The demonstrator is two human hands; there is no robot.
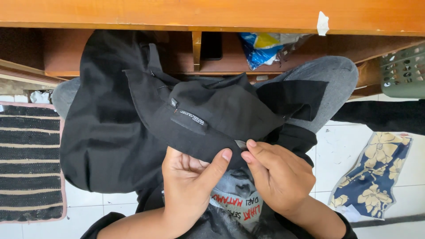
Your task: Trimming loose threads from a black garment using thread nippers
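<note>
the garment lies across the person's lap, spread toward the left, its folded edge nearest the body. both hands meet at that edge: the left hand under it with thumb on top, the right hand just beside it. ahead stands the worktop, a plastic bag on its shelf beneath. a rug lies left on the floor, a patterned cloth right, a basket behind that.
</note>
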